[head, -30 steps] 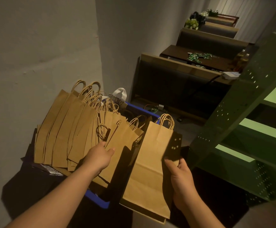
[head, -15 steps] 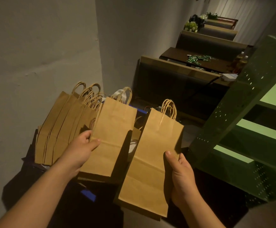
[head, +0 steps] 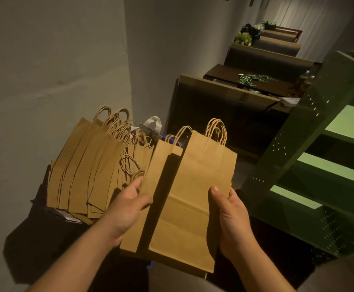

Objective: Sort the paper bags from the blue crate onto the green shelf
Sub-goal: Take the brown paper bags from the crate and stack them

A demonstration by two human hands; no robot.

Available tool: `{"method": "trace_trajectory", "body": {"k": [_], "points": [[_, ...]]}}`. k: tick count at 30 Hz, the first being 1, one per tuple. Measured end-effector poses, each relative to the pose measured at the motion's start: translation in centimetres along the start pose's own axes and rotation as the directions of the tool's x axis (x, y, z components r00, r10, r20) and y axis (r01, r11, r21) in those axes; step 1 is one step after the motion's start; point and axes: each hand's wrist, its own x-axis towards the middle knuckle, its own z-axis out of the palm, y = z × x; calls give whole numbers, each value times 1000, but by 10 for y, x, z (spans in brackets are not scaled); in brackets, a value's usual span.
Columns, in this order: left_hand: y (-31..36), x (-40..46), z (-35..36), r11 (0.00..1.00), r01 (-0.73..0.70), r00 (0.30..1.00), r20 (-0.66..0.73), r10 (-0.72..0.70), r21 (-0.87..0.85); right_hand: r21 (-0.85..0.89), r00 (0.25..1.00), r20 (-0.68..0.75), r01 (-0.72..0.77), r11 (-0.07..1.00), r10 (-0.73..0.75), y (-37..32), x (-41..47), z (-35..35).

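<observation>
Left hand (head: 129, 207) has slid its bag (head: 150, 186) beside green shelf (head: 298, 165).

Open tiers of the green shelf (head: 311, 144) are left unobstructed to the right of the held paper bags (head: 193, 197), while passage leftward is blocked by the fanned bag stack (head: 91, 165) and wall (head: 51, 60).

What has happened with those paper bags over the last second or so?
The left hand pulled one brown paper bag out of the fanned stack and brought it rightward, tucking it behind the bag gripped by the right hand. The right hand kept its grip throughout. The green shelf and the remaining bags stayed put.
</observation>
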Motion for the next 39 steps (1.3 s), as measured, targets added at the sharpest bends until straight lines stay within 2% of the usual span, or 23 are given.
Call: {"method": "trace_trajectory", "body": {"k": [5,8,18,24,29,32,35,39], "points": [[-11,-4,21,999,7,999,46,-4,-50,-45,1000,-17,-14,999,14,7,-3,-8],[-6,-9,35,995,-38,998,50,43,-97,-59,999,-29,-28,998,26,12,-4,-13],[-6,-10,59,989,-145,980,139,144,-3,-118,998,-51,-49,992,44,23,-5,-23],[-22,1,61,997,-79,980,182,81,-18,-148,998,-66,-2,989,-8,28,-1,-27],[-17,2,70,1000,2,989,149,2,-29,-186,999,-24,-33,982,29,30,1,-25],[-20,3,73,996,-47,996,83,40,77,-153,998,-20,-59,986,57,29,1,-22],[-20,1,74,995,-85,993,88,80,52,-109,993,-14,-115,987,114,26,1,-24],[-24,3,78,993,-98,991,96,91,64,-152,988,13,-148,977,152,25,2,-24]]}}
